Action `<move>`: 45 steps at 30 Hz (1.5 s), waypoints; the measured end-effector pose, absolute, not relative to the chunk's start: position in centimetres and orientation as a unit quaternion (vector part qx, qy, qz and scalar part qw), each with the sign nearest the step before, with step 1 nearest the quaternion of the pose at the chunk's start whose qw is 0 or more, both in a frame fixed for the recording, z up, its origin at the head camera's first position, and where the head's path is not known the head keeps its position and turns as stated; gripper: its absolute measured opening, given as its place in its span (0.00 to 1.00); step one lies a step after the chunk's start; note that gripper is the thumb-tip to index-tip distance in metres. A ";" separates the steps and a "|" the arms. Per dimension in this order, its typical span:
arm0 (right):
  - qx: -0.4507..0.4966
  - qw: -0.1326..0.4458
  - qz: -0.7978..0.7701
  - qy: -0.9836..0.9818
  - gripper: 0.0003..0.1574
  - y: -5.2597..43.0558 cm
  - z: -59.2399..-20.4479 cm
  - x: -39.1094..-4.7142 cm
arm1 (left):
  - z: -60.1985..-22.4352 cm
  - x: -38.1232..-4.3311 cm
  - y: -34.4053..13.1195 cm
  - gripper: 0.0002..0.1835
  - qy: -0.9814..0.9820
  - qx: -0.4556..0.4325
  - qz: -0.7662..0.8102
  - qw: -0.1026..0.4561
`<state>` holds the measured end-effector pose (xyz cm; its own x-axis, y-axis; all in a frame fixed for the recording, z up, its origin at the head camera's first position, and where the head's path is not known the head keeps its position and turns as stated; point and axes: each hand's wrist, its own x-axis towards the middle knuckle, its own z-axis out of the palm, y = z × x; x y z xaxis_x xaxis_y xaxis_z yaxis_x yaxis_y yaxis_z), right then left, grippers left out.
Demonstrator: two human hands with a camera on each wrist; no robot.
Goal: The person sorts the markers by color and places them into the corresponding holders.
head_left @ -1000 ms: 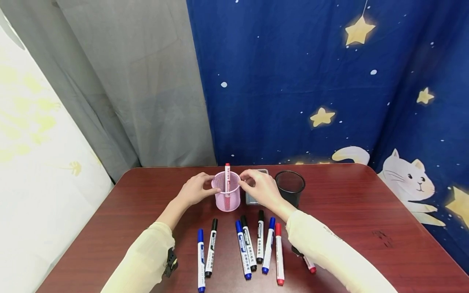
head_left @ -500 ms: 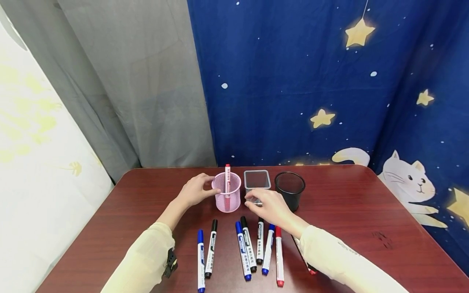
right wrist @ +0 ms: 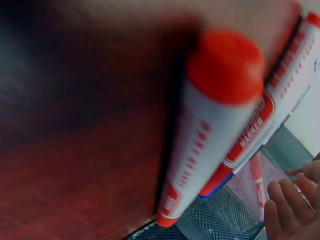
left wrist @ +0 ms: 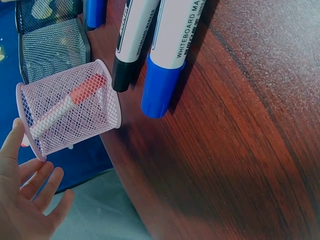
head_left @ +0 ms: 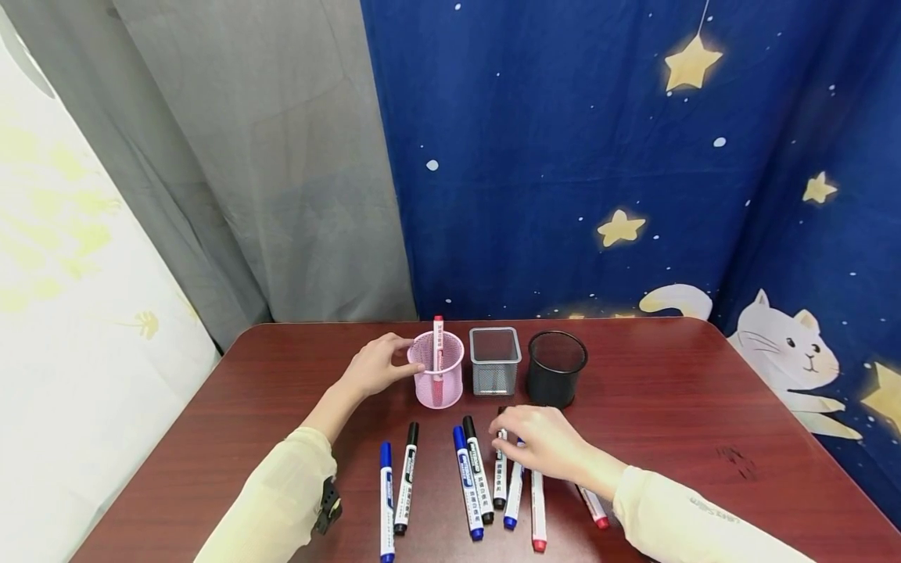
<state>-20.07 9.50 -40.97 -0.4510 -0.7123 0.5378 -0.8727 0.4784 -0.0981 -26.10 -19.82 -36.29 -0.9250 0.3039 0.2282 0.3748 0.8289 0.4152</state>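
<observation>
My left hand (head_left: 376,366) holds the rim of a pink mesh pen holder (head_left: 438,391), thumb in front and index finger at the back. A red whiteboard marker (head_left: 438,344) leans upright inside that holder. My right hand (head_left: 545,439) holds nothing and hovers over the tops of several markers, its fingers loosely bent. Under it lie a black marker (head_left: 500,473), a blue marker (head_left: 514,496) and a red marker (head_left: 538,512), caps partly hidden. Another red marker (head_left: 593,507) lies by the right wrist.
A grey square mesh holder (head_left: 495,375) and a black round mesh holder (head_left: 556,383) stand right of the pink one. Left of the right-hand group lie a blue marker (head_left: 465,485) and black marker (head_left: 479,477). Farther left are another blue marker (head_left: 386,500) and black marker (head_left: 406,485).
My right hand has left the pink holder's rim and come down and right, past the grey holder, to above the markers. The left hand has stayed at the rim.
</observation>
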 end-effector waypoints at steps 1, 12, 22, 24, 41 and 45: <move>0.483 0.221 0.182 -0.827 0.07 9.7 -41.2 -19.9 | -36.3 -26.1 -19.8 0.31 -0.954 -0.178 -0.231 0.076; 0.554 0.238 0.159 -0.781 0.09 12.1 -42.1 -18.7 | -36.2 -26.0 -19.9 0.30 -0.955 -0.178 -0.224 0.081; 0.590 0.213 0.132 -0.767 0.09 13.7 -42.7 -18.1 | -36.2 -25.9 -19.8 0.30 -0.955 -0.175 -0.227 0.079; 0.599 0.215 0.123 -0.761 0.10 13.9 -42.8 -18.1 | -36.2 -25.9 -19.9 0.30 -0.955 -0.176 -0.226 0.079; 0.631 0.234 0.028 -0.739 0.13 14.2 -43.3 -17.9 | -36.2 -26.0 -19.8 0.30 -0.955 -0.178 -0.222 0.081; 0.631 0.239 0.017 -0.738 0.15 14.2 -43.3 -17.9 | -36.2 -26.0 -19.8 0.31 -0.955 -0.179 -0.222 0.081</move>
<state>-17.86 14.15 -43.34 -0.0895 -0.9228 0.3748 -0.9390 0.2037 0.2771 -25.97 -19.82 -36.24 -0.9225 0.3064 0.2349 0.3785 0.8372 0.3947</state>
